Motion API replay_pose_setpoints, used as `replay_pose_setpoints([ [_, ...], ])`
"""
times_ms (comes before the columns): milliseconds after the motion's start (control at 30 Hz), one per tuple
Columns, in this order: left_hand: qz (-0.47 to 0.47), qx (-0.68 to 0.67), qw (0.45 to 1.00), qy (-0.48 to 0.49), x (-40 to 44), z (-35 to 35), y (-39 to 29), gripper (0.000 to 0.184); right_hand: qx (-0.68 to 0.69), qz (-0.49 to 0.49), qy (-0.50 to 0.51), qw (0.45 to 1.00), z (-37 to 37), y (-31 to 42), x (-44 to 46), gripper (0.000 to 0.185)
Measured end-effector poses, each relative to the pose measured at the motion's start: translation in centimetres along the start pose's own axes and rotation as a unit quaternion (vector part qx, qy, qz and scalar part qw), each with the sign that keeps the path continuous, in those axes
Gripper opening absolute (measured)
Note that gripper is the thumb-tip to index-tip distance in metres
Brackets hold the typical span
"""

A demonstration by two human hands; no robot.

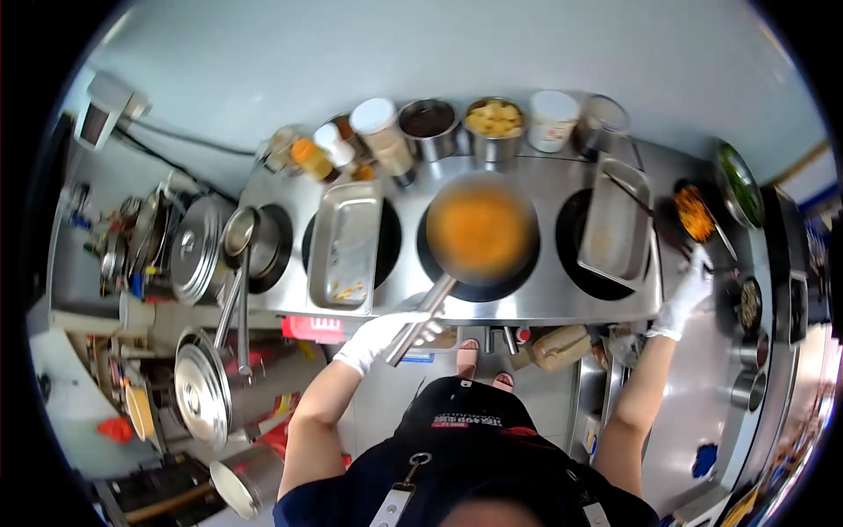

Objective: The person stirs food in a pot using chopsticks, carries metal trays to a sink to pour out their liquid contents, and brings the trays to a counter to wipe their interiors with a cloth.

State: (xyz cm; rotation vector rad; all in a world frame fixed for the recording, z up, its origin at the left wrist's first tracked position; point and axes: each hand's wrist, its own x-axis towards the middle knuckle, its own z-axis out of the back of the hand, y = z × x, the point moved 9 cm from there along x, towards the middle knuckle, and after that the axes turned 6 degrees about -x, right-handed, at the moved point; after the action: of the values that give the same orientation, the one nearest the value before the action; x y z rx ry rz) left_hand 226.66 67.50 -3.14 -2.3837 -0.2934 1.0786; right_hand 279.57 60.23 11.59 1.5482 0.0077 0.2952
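My gloved L hand (386, 341) wrapped round pan handle (438, 296), pan (481, 182) w/ blurred orange food (481, 230) over ctr burner (493, 293), my R hand (688, 290) by dark bowl (681, 186) w/ orange strips (695, 216), can't tell grip

Long-handled metal pan (438, 295) w/ blurry orange food (483, 230) over ctr burner (481, 292).
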Motion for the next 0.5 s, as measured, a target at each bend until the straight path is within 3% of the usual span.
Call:
replay_pose_setpoints([
  [67,-0.001,-0.031,0.999,0.034,1.3,0.3,-0.1,0.040,-0.042,0.020,-0.002,0.999,-2.2,-0.9,3.0,0.027],
  [133,0.014,-0.084,0.995,0.056,2.2,0.6,0.0,0.038,0.015,0.041,0.005,0.999,-5.5,0.8,2.5,0.029],
  [200,0.012,-0.110,0.993,0.045,3.5,1.8,0.3,0.039,-0.047,0.144,-0.002,0.988,-8.2,1.6,2.7,0.026],
  [367,0.076,-0.175,0.980,0.061,6.1,1.2,0.7,0.042,-0.207,0.250,0.147,0.934,-13.9,-2.4,2.3,0.009],
  [400,0.072,-0.161,0.983,0.045,6.1,1.0,0.3,0.040,0.055,0.009,0.170,0.984,-14.0,-6.9,2.4,0.012],
  [467,0.068,-0.175,0.979,0.076,6.2,0.5,0.1,0.033,-0.038,0.002,0.167,0.985,-12.6,-5.9,0.9,0.014],
  [500,0.069,-0.170,0.980,0.073,6.0,-0.1,-0.4,0.027,-0.071,0.046,0.181,0.980,-11.9,-5.0,0.3,0.016],
])
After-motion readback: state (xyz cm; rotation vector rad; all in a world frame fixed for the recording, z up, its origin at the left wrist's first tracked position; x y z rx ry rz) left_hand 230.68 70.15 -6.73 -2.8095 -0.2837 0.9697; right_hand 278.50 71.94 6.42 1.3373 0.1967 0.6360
